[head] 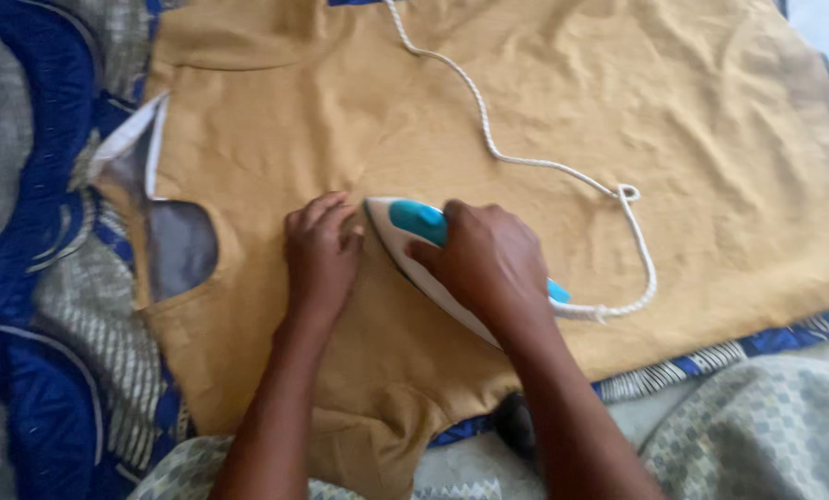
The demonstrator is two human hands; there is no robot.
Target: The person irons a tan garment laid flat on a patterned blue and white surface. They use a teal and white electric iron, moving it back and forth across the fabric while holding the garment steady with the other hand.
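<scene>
While the right hand [489, 264] grips the white-and-teal iron [414, 243] resting on the mustard shirt [526, 111], the left hand [320, 250] presses flat, fingers together, just beside its tip, apparently holding the fabric taut.

Matt, creased mustard cloth shirt [489, 120]; glossy plastic iron [414, 227]; braided cord [489, 139].

A home, by the look of it: a mustard shirt [526, 111] lies spread over a blue patterned bedsheet [35, 278], with a household iron [414, 227] on it.
</scene>
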